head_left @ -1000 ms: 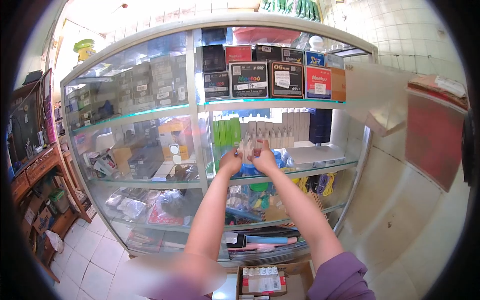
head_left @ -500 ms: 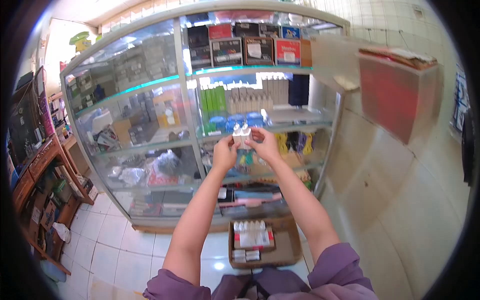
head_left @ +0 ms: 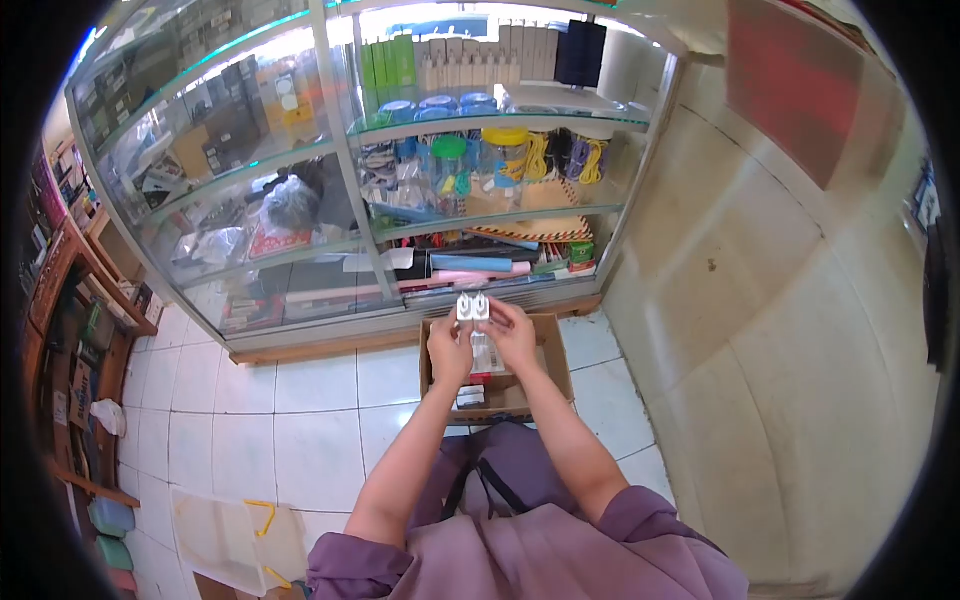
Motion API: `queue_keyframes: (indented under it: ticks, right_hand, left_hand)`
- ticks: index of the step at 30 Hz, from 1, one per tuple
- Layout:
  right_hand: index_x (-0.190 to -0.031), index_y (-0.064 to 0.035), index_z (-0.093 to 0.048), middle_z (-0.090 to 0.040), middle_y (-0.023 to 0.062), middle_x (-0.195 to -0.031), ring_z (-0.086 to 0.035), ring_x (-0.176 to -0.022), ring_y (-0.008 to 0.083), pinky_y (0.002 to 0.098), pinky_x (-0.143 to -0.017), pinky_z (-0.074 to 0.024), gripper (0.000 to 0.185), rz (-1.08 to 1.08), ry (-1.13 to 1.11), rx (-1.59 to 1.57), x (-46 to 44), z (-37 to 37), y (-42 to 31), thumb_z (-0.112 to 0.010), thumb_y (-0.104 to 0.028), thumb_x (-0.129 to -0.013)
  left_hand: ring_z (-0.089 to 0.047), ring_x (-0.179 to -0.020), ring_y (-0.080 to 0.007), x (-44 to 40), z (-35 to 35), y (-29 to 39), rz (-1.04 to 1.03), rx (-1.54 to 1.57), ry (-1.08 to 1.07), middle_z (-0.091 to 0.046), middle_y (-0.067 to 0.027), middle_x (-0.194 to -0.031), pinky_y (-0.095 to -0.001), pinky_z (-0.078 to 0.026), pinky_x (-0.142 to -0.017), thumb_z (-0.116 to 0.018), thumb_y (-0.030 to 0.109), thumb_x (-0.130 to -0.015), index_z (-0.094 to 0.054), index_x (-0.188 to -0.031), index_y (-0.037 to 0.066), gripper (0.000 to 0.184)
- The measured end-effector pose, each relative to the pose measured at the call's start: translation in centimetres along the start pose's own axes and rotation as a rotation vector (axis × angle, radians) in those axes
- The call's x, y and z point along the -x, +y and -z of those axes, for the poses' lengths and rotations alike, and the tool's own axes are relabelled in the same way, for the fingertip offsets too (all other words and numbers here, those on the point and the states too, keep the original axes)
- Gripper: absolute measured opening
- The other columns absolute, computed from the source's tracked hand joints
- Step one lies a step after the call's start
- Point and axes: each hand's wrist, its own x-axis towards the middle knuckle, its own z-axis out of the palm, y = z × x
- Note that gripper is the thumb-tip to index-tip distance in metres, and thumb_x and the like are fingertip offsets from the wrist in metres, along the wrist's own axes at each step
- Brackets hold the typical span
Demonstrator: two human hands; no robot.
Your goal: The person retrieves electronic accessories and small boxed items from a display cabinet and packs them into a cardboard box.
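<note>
Side by side, two small white plug adapters with pins pointing up are held before me over the cardboard box. My left hand [head_left: 450, 350] pinches the left plug adapter [head_left: 464, 311]. Fingers of my right hand [head_left: 513, 340] are closed on the right plug adapter [head_left: 482, 310]. Below them, the open cardboard box [head_left: 559, 352] stands on the floor, partly covered by my hands and forearms. A row of white pieces [head_left: 486, 352] and a smaller white group [head_left: 470, 397] lie inside it.
A glass display cabinet [head_left: 345, 190] stands ahead, its shelves holding white pieces [head_left: 470, 72], blue rolls [head_left: 437, 106] and lidded jars [head_left: 504, 155]. A wall [head_left: 720, 330] runs along the right. At left are a wooden desk [head_left: 60, 270] and a clear plastic bin [head_left: 220, 535].
My view has tilted down. Both hands, still holding the adapters, have lowered from in front of the shelves to above the box.
</note>
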Motion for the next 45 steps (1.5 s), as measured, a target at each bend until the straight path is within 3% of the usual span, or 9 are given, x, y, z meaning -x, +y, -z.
queue_keyframes:
  ticks: [8, 13, 16, 18, 25, 27, 31, 34, 45]
  right_hand:
    - [-0.124, -0.0098, -0.058, -0.057, 0.012, -0.117, -0.06, -0.103, 0.0227, 0.0318, -0.085, -0.0537, 0.056, -0.232, 0.017, 0.22, 4.8, -0.8, 9.5, -0.07, 0.007, -0.072]
    - [-0.119, -0.0079, -0.062, -0.07, 0.0131, -0.094, -0.064, -0.083, 0.011, 0.0253, -0.07, -0.0508, 0.049, -0.366, 0.082, 0.204, 5.5, -2.5, 16.5, -0.07, 0.005, -0.073]
    - [-0.12, -0.0072, -0.061, -0.069, 0.014, -0.097, -0.064, -0.084, 0.0118, 0.0257, -0.071, -0.0511, 0.048, -0.414, 0.055, 0.186, 5.3, -3.6, 18.7, -0.069, 0.005, -0.074]
    - [-0.119, -0.0065, -0.061, -0.069, 0.0142, -0.097, -0.064, -0.084, 0.012, 0.0258, -0.071, -0.0511, 0.047, -0.392, 0.069, 0.174, 5.3, -4.1, 20.1, -0.069, 0.005, -0.074]
    - [-0.118, -0.0032, -0.062, -0.068, 0.0149, -0.103, -0.064, -0.087, 0.0125, 0.0252, -0.076, -0.0501, 0.042, -0.414, 0.106, 0.052, 5.5, -4.4, 22.2, -0.068, 0.005, -0.076]
    - [-0.117, 0.0003, -0.061, -0.067, 0.0139, -0.103, -0.063, -0.09, 0.0133, 0.0244, -0.079, -0.0493, 0.04, -0.467, 0.094, 0.078, 5.7, -4.3, 22.2, -0.065, 0.006, -0.079]
    - [-0.114, 0.0049, -0.061, -0.067, 0.0131, -0.102, -0.061, -0.089, 0.0126, 0.0238, -0.08, -0.0489, 0.033, -0.553, 0.11, 0.051, 5.8, -4.3, 23.0, -0.065, 0.006, -0.081]
    - [-0.111, -0.0022, -0.065, -0.069, 0.0143, -0.097, -0.063, -0.086, 0.0116, 0.0252, -0.076, -0.0495, 0.031, -0.518, 0.138, 0.022, 5.5, -4.9, 23.2, -0.068, -0.002, -0.08]
    - [-0.109, 0.0016, -0.065, -0.069, 0.0145, -0.099, -0.063, -0.086, 0.0138, 0.0255, -0.077, -0.0495, 0.028, -0.511, 0.107, 0.029, 3.6, -6.4, 24.6, -0.066, -0.002, -0.082]
  left_hand:
    - [-0.065, -0.081, -0.025, 6.0, -2.2, -9.6, 0.188, -0.177, -0.064, -0.057, -0.0173, -0.097, -0.0319, -0.051, -0.07, -0.065, 0.006, -0.079, -0.06, -0.118, 0.004, 0.039]
    - [-0.063, -0.078, -0.0265, 7.3, -3.4, -14.2, 0.307, -0.23, -0.112, -0.056, -0.018, -0.098, -0.0354, -0.051, -0.07, -0.065, 0.005, -0.077, -0.058, -0.121, 0.005, 0.044]
    - [-0.062, -0.077, -0.0282, 6.9, -3.8, -15.4, 0.307, -0.218, -0.042, -0.056, -0.0186, -0.099, -0.0373, -0.051, -0.07, -0.064, 0.002, -0.074, -0.056, -0.124, 0.005, 0.05]
    - [-0.055, -0.097, -0.0349, 6.6, -3.8, -15.9, 0.44, -0.215, -0.139, -0.053, -0.0219, -0.109, -0.0401, -0.045, -0.085, -0.06, 0.0, -0.073, -0.049, -0.127, -0.005, 0.055]
    - [-0.053, -0.108, -0.0377, 6.2, -4.4, -15.7, 0.445, -0.261, -0.075, -0.049, -0.0264, -0.119, -0.0381, -0.043, -0.093, -0.059, -0.002, -0.072, -0.036, -0.134, -0.008, 0.066]
    - [-0.047, -0.121, -0.0351, 7.0, -5.7, -14.8, 0.822, 0.093, 0.105, -0.043, -0.0281, -0.129, -0.0359, -0.04, -0.1, -0.056, -0.005, -0.075, -0.028, -0.135, -0.011, 0.066]
    - [-0.041, -0.128, -0.0303, 7.3, -6.9, -15.3, 0.851, 0.568, 0.131, -0.038, -0.0238, -0.136, -0.0339, -0.035, -0.105, -0.051, -0.008, -0.078, -0.023, -0.136, -0.013, 0.064]
    - [-0.039, -0.13, -0.0309, 6.4, -6.9, -16.0, 0.904, 0.566, 0.151, -0.037, -0.0276, -0.136, -0.0346, -0.033, -0.106, -0.053, -0.007, -0.08, -0.023, -0.136, -0.011, 0.064]
    - [-0.036, -0.131, -0.0312, 4.1, -6.0, -15.7, 0.867, 0.538, 0.147, -0.031, -0.0272, -0.141, -0.0354, -0.032, -0.107, -0.055, -0.007, -0.08, -0.02, -0.138, -0.011, 0.069]
